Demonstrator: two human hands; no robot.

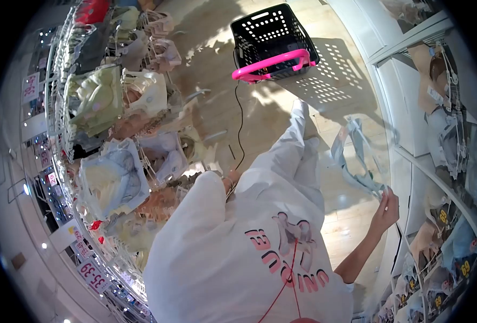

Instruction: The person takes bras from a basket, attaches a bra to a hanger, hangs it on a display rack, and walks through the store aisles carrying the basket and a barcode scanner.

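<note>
My right hand (pixel 387 209), out to the right, has its fingers closed on the end of a light blue bra (pixel 351 171). The bra hangs out over the floor, its band and straps looping away from the hand and a little blurred. My left hand (pixel 231 177) is low beside my white clothing, close to the rack on the left, and mostly hidden; its fingers are not clear. A thin black cord (pixel 240 124) runs from the shopping basket (pixel 273 24) down to near that hand. I cannot make out whether the hand grips it.
The black basket with its pink handle (pixel 271 63) stands on the wooden floor (pixel 206 59) ahead. A curved rack with hanging bras (pixel 114 172) and price signs (pixel 93 274) lines the left. White shelving (pixel 405 102) with more hanging underwear (pixel 446 129) runs along the right.
</note>
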